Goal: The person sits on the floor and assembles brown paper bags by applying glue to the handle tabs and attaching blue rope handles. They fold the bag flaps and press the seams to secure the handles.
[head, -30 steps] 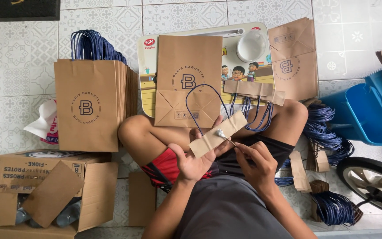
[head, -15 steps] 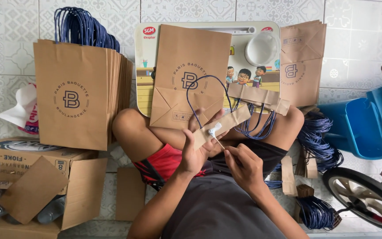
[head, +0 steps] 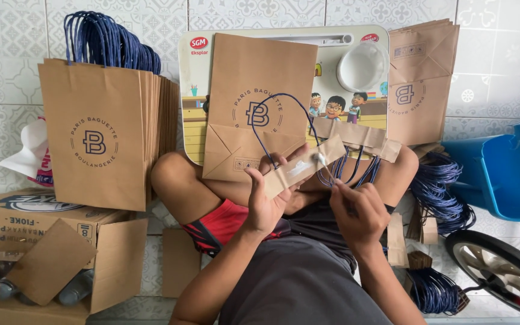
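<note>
Tiled floor (head: 7,78): pale patterned squares, bearing everything listed.
Cardboard box (head: 43,241): at 8 o'clock, flaps open, bottles dimly visible inside.
Stack of finished paper bags (head: 94,141): at 10 o'clock, upright, brown, blue cord handles bunched on top.
Lap tray (head: 356,72): at 12 o'clock, cartoon-printed, with a white round recess.
Flat paper bag (head: 254,102): lying on the tray, bottom fold toward the knees, no handle fitted.
Folded bags (head: 419,84): at 1 o'clock, leaning, handleless.
Blue plastic bin (head: 501,174): at 3 o'clock.
Wheel (head: 501,271): at 4 o'clock, partly cut off.
Bundles of blue cord (head: 437,192): at 3 to 5 o'clock, beside the right knee.
Left hand (head: 266,201): closed around the cardboard strip (head: 302,165), held centre frame above the lap, its blue cord loop (head: 278,120) arching over the flat bag.
Right hand (head: 359,210): pinched narrow on a thin applicator, its white tip (head: 320,159) touching the strip's upper end.

Step judged: gluing the handle strip. Next move likely calls for pressing the strip inside a bag mouth, square and centred.

Against the earlier frame: strip and both hands in near the same pose; camera drawn closer, tip now on the strip.
</note>
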